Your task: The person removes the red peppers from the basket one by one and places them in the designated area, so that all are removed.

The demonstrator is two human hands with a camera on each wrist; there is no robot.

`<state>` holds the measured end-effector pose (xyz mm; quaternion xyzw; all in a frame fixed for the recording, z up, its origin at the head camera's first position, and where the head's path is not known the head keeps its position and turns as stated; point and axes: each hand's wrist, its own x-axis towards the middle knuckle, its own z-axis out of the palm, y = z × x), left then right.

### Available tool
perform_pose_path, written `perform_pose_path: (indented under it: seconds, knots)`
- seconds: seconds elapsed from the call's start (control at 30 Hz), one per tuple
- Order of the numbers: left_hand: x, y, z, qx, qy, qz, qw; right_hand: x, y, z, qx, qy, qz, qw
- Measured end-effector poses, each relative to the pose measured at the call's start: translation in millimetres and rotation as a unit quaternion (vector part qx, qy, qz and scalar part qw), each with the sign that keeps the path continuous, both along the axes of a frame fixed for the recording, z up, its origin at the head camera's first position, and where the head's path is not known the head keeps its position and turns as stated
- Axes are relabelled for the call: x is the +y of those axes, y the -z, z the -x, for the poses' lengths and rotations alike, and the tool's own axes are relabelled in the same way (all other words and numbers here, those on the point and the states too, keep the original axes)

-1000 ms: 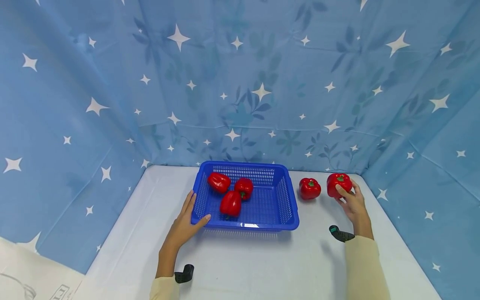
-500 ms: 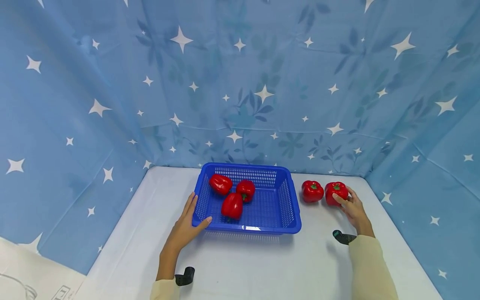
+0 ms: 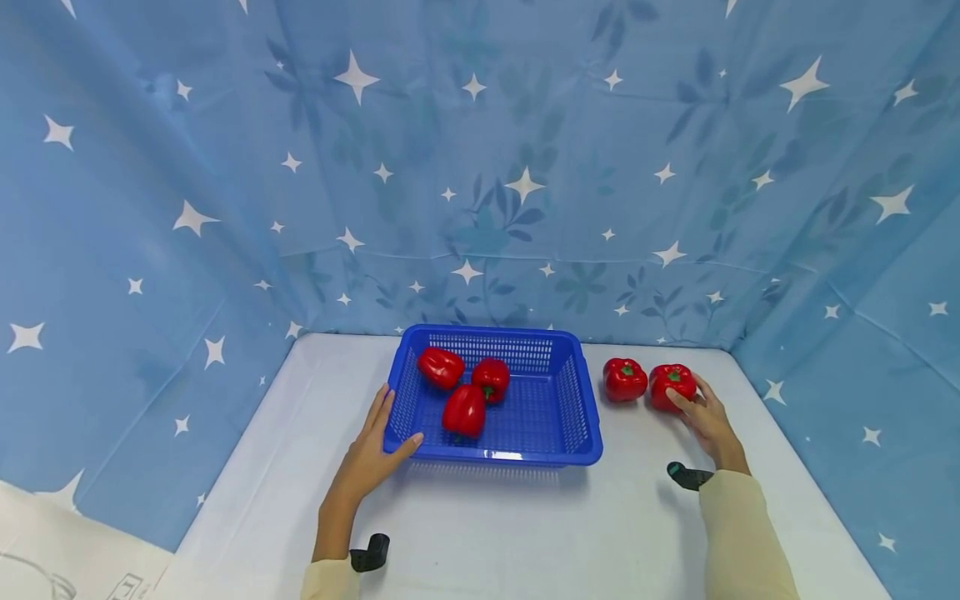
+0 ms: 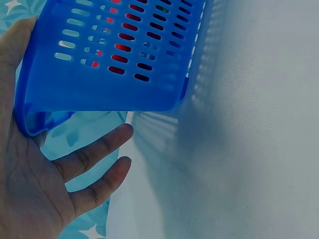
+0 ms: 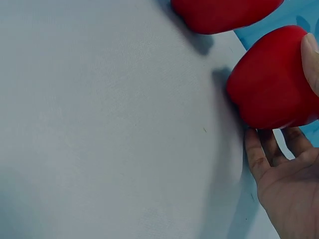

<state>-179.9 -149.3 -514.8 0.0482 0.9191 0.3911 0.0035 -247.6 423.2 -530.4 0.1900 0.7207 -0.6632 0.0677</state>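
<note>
My right hand [image 3: 708, 421] holds a red bell pepper [image 3: 664, 385] with a green stem at the back right, thumb on its near side and fingers round its right side. In the right wrist view this bell pepper [image 5: 274, 79] sits low over the table, its shadow beside it. A second bell pepper [image 3: 625, 382] stands just left of it. My left hand [image 3: 369, 457] touches the near left corner of a blue plastic basket [image 3: 525, 458], fingers straight along its side and thumb over the front rim. Two fingers [image 4: 94, 152] stand free beside the basket in the left wrist view.
Inside the basket, three red bell peppers lie in its left half, one [image 3: 464, 412] nearest the front. A white table [image 3: 510, 542] carries everything. Behind and at both sides hangs a blue curtain [image 3: 420, 150] with stars.
My right hand has lowered its bell pepper, which now stands closer beside the other one; over the last half second it has hardly moved. The left hand stays at the basket.
</note>
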Motion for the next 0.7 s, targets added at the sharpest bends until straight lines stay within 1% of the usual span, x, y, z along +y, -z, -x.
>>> perform_pose_path:
  seconds: [0.17, 0.27, 0.37, 0.5, 0.7]
  knots:
    - [-0.8, 0.6, 1.1, 0.0, 0.0, 0.003, 1.0, 1.7, 0.3, 4.5, 0.007, -0.022, -0.001, 0.9997]
    - [-0.6, 1.5, 1.7, -0.002, -0.002, 0.001, 1.0, 4.1, 0.2, 7.0, 0.015, -0.041, -0.014, 0.999]
    - [-0.3, 1.5, 2.0, 0.003, -0.002, -0.002, 1.0, 5.5, 0.4, 9.0, 0.021, -0.056, -0.027, 0.9979]
    - [-0.3, 1.7, 2.1, 0.005, -0.001, -0.001, 1.0, 6.2, 1.8, 11.9, 0.02, -0.063, -0.029, 0.9974]
    - [0.1, 2.5, 1.9, 0.003, -0.002, 0.002, 1.0, 4.8, 4.0, 15.9, 0.026, -0.072, -0.017, 0.9969]
